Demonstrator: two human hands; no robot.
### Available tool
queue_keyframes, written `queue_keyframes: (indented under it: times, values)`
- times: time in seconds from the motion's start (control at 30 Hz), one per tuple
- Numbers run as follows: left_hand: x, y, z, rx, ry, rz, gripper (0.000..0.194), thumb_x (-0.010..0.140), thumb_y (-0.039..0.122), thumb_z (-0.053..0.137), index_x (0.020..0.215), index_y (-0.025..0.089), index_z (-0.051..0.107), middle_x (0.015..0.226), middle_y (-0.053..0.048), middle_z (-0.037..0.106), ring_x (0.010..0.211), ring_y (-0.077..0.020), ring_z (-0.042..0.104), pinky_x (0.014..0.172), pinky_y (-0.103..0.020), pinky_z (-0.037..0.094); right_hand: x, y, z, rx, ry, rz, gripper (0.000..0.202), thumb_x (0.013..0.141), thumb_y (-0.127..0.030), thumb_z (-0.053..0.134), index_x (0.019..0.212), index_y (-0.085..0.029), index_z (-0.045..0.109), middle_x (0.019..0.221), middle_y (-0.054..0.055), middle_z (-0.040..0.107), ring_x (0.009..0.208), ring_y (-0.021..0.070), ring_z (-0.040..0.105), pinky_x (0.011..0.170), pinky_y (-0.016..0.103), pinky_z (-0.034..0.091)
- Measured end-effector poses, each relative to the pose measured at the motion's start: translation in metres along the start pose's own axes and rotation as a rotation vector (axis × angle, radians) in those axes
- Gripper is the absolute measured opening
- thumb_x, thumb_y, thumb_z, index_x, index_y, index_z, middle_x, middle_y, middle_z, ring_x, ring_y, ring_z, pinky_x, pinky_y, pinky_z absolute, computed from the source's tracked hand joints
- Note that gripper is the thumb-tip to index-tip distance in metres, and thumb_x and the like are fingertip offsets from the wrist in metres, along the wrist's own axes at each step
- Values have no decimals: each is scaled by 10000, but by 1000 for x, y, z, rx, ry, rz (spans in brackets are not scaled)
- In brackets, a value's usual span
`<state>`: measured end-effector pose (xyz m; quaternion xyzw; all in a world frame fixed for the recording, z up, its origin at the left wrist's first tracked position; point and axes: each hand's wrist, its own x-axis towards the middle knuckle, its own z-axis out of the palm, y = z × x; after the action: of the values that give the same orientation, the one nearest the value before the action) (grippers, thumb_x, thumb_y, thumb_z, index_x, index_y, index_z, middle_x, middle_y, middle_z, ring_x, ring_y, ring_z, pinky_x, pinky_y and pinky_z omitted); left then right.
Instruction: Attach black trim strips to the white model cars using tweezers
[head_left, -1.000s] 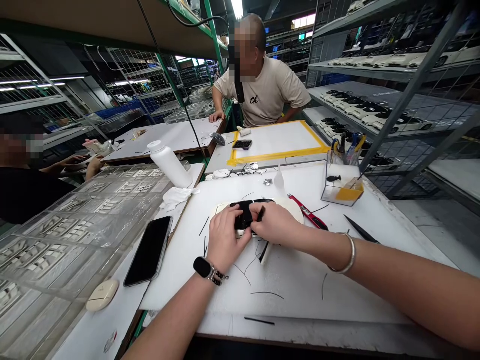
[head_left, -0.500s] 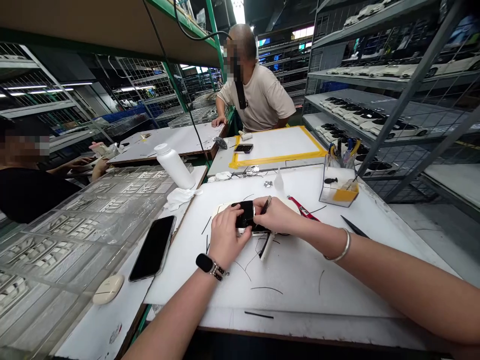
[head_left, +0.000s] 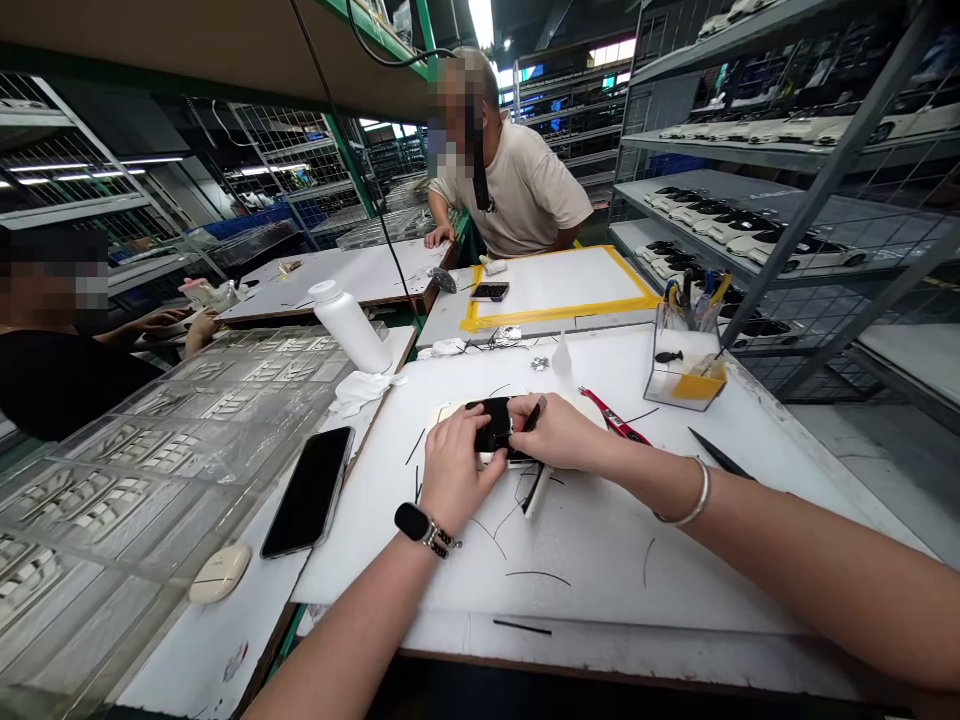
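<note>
A white model car with a black top (head_left: 493,425) lies on the white work mat, largely covered by my hands. My left hand (head_left: 456,452) steadies it from the left, fingers on the black top and thumb along the near side. On its right side, my right hand (head_left: 559,430) pinches a thin dark tool (head_left: 535,413), whose kind I cannot make out, with its fingers against the black part. A white-and-black piece, like an opened car door (head_left: 535,492), sticks out toward me. Short black strips (head_left: 538,577) are scattered around the car.
A red-handled cutter (head_left: 613,415) and a black pointed tool (head_left: 720,455) lie to the right, near a clear tool box (head_left: 686,370). On the left are a phone (head_left: 307,492), a white bottle (head_left: 351,328) and plastic trays of parts (head_left: 142,450). Two people are nearby.
The view has shifted slightly. Both hands stay on the model car with almost the same grip. The person across the table has leaned a little to the left.
</note>
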<state>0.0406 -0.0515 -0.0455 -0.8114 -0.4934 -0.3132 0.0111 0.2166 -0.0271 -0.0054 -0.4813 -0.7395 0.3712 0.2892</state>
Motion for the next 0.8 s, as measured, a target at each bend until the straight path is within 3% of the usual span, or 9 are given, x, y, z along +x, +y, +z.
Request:
queue_keyframes:
  times: [0.43, 0.8]
  values:
    - [2, 0, 0, 6, -2, -5, 370, 769, 238, 651, 1096, 205, 481, 1237, -74, 575, 1202, -272, 478, 974, -448, 375, -2, 0, 0, 0, -3, -9, 129, 625, -98, 521, 572, -180, 436, 546, -65, 452, 562, 92, 401, 502, 207, 285]
    - [2, 0, 2, 4, -5, -13, 340, 771, 239, 631, 1082, 201, 499, 1236, -87, 576, 1201, -277, 486, 972, -455, 388, -3, -12, 2, -158, -27, 12, 147, 606, -79, 546, 560, -184, 454, 562, -39, 490, 570, 113, 408, 521, 227, 259]
